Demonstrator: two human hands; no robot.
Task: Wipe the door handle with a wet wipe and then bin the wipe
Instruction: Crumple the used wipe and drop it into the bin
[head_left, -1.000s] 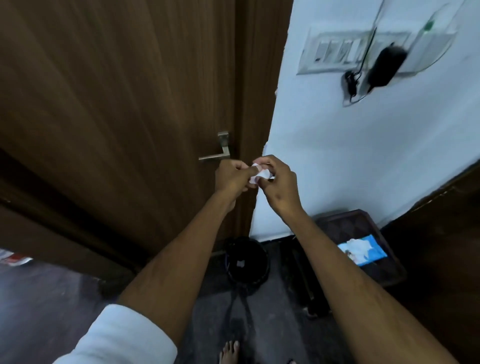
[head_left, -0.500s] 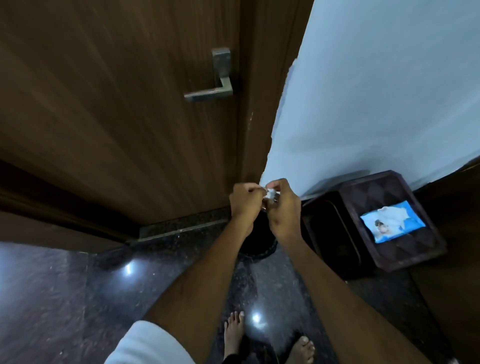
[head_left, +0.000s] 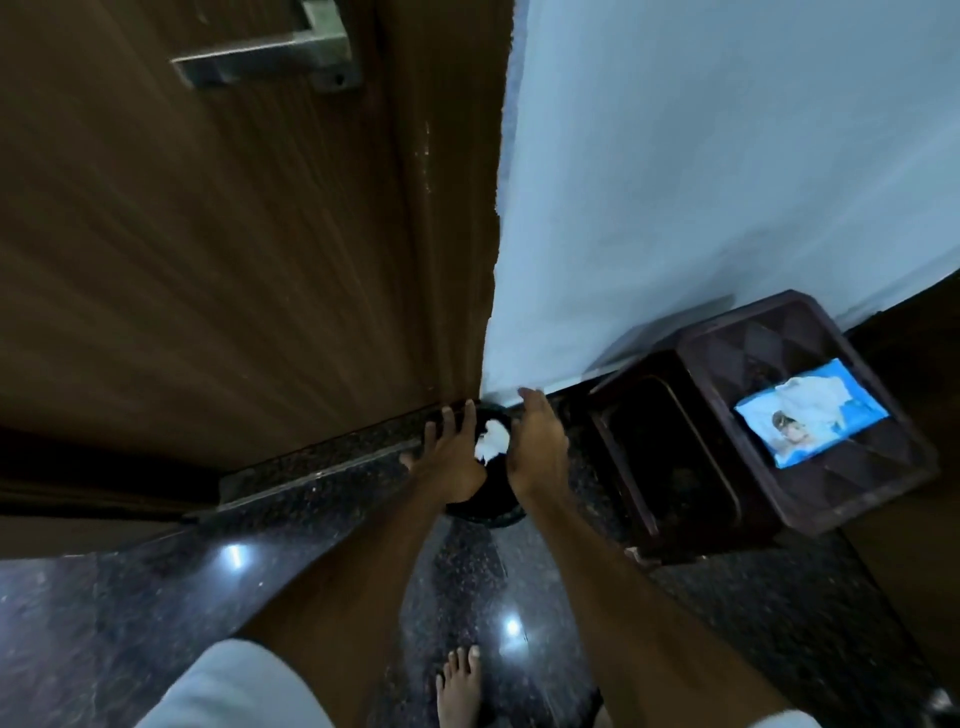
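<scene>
A crumpled white wet wipe (head_left: 492, 440) lies inside a small round black bin (head_left: 485, 512) on the floor, at the foot of the door frame. My left hand (head_left: 451, 457) hovers over the bin's left side with its fingers spread and nothing in it. Over the right side, my right hand (head_left: 537, 448) is open too, palm turned inward, apart from the wipe. The metal door handle (head_left: 270, 52) shows at the top left on the brown wooden door (head_left: 208, 249).
A dark brown plastic stool (head_left: 810, 452) stands against the pale wall at right, with a blue wet-wipe pack (head_left: 810, 413) on its top. The floor is polished dark granite. My bare foot (head_left: 460, 686) is at the bottom centre.
Both hands moved down from the handle's height to the bin. They held the wipe pinched between them before; now they have spread apart and the wipe is in the bin.
</scene>
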